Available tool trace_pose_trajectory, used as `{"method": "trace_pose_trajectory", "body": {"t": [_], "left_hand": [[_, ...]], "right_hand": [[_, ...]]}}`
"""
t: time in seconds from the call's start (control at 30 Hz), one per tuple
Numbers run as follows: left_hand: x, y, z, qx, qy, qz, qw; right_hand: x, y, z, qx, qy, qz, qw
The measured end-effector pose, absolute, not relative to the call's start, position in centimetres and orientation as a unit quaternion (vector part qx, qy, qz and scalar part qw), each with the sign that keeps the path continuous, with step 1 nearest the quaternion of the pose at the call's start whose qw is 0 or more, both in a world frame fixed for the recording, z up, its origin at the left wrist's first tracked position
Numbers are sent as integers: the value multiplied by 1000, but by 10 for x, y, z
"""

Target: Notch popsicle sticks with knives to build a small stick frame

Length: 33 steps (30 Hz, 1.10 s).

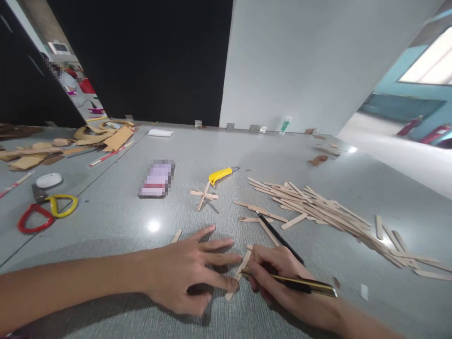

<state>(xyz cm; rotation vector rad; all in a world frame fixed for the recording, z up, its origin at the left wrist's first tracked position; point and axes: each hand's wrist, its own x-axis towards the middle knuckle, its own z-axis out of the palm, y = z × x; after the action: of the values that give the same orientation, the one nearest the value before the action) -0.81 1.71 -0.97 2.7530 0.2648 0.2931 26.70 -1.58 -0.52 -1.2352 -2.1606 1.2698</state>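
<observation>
My left hand (197, 266) lies with its fingers spread over the grey table, fingertips against a wooden craft stick (245, 258). My right hand (282, 278) is closed around a slim gold-and-black utility knife (300, 284), whose tip meets the same stick near my left fingers. Another craft stick (177, 235) pokes out behind my left hand, partly hidden. Just beyond my right hand lies a black pen (278, 235), close to some loose sticks. Farther off, several sticks form a crossed star shape (204, 194) beside a yellow-handled cutter (221, 175).
A heap of craft sticks (310, 205) spreads across the right side. A phone (157, 179) lies left of centre. Scissors (47, 212), a white oval case (49, 180) and cardboard scraps (102, 136) are at left. A black-and-white panel (282, 61) borders the table's back.
</observation>
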Motion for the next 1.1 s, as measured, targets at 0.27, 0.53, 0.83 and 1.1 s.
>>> {"method": "trace_pose_trajectory", "body": {"t": [0.27, 0.53, 0.83, 1.1], "left_hand": [[-8, 16, -21, 970, 80, 145, 176], [-8, 16, -20, 971, 71, 153, 170], [-8, 17, -21, 960, 92, 222, 144], [-10, 20, -24, 964, 55, 195, 173]], "right_hand": [[267, -17, -7, -471, -691, 496, 233], [269, -17, -11, -476, -684, 493, 248], [269, -15, -10, -505, -663, 469, 293], [268, -13, -5, -499, -664, 476, 288]]}}
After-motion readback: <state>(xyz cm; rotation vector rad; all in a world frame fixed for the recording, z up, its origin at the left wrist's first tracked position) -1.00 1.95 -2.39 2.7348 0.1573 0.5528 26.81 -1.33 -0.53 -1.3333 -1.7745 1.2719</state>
